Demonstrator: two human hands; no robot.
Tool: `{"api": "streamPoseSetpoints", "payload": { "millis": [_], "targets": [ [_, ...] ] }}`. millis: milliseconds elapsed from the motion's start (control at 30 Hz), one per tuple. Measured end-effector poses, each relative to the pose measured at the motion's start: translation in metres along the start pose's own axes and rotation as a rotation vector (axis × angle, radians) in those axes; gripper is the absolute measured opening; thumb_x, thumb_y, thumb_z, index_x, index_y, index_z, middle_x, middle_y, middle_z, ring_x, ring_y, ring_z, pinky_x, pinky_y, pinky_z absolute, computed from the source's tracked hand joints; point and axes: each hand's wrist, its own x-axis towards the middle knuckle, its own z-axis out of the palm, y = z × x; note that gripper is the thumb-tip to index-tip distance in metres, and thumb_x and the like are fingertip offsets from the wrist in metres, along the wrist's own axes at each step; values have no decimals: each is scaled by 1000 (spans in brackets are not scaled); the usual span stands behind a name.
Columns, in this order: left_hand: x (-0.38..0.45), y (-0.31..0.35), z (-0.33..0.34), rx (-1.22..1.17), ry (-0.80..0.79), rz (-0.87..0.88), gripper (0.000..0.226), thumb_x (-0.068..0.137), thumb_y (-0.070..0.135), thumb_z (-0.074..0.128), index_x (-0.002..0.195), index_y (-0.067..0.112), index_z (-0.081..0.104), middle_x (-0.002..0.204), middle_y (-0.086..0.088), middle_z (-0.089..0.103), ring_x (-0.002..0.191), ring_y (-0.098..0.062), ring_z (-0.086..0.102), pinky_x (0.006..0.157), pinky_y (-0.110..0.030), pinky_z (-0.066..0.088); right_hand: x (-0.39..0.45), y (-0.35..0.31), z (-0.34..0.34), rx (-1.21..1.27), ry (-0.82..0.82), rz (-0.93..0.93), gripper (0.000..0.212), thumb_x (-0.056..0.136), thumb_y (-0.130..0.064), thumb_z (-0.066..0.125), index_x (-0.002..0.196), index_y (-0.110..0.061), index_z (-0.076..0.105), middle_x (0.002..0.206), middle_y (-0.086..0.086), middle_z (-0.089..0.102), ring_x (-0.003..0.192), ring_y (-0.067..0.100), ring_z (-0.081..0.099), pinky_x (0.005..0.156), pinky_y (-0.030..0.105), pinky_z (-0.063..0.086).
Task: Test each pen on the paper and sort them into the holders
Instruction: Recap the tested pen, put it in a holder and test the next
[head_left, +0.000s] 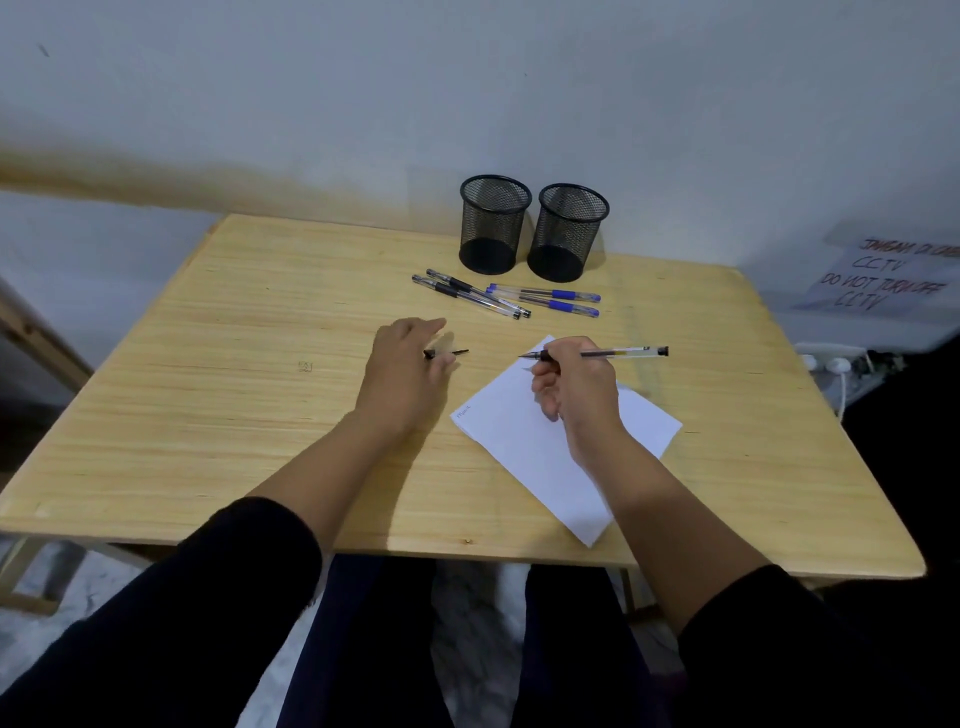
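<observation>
You've got dim, cool, even light; soft shadows under both hands (402, 371); edges bowed; slight blur overall.

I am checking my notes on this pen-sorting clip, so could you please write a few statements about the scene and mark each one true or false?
1. The right hand holds an uncapped pen above the paper. True.
2. Both mesh holders already contain pens. False: both look empty, and the other pens lie on the table.
3. The left hand holds a small black pen cap. True.
4. The holders stand at the near edge of the table. False: they stand at the far edge, by the wall.
5. Four pens lie in front of the holders, two with blue grips. True.
</observation>
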Motion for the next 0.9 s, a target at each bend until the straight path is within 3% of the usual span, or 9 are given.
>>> {"api": "streamPoseSetpoints", "payload": {
  "millis": [100, 233, 367, 467, 600, 800, 900],
  "targets": [
    [8, -1, 4, 67, -60, -2, 22, 89, 22, 55, 108, 16, 63, 114, -8, 60, 112, -26, 44, 85, -23, 31, -3, -1, -1, -17, -28, -14, 15, 93, -12, 47, 78, -14, 52, 67, 7, 60, 50, 13, 53, 35, 18, 30],
    [9, 3, 2, -3, -49, -27, 13, 86, 20, 59, 99, 18, 64, 100, -3, 63, 100, -20, 52, 77, -23, 35, -6, -4, -1, -77, -98, -83, 11, 89, -7, 54, 81, -13, 57, 64, 5, 61, 49, 11, 51, 39, 19, 34],
    [4, 14, -9, -236, -20, -71, 15, 85, 15, 61, 99, 18, 66, 91, 8, 62, 82, -6, 54, 65, 0, 36, -7, -11, 3, -34, -161, -107, 17, 89, -2, 52, 81, -13, 62, 63, 6, 57, 48, 9, 48, 41, 18, 31],
    [2, 19, -15, -328, -10, -81, 16, 82, 14, 65, 96, 19, 67, 85, 8, 63, 72, 1, 53, 63, 5, 35, -6, -15, 9, -16, -182, -108, 17, 91, -5, 50, 80, -12, 60, 64, 9, 57, 46, 9, 48, 39, 18, 29],
    [0, 23, -21, -401, 0, -67, 16, 78, 14, 70, 92, 21, 65, 80, 8, 62, 73, -5, 56, 64, -1, 40, -6, -15, 12, -28, -198, -124, 16, 92, -7, 52, 77, -14, 53, 63, 9, 57, 46, 10, 46, 39, 19, 30],
    [-4, 31, -27, -451, -39, -44, 16, 74, 14, 74, 84, 22, 64, 76, 11, 64, 77, -11, 61, 67, -12, 46, -7, -17, 12, -64, -211, -146, 15, 89, -8, 57, 75, -14, 56, 63, 5, 55, 49, 10, 45, 43, 17, 34],
    [-6, 35, -30, -495, -49, -26, 16, 75, 12, 73, 80, 24, 64, 85, 0, 70, 84, -19, 65, 76, -25, 50, -8, -19, 13, -77, -244, -161, 15, 88, -8, 59, 74, -14, 55, 63, 5, 52, 49, 8, 43, 44, 17, 34]
  ]
}}
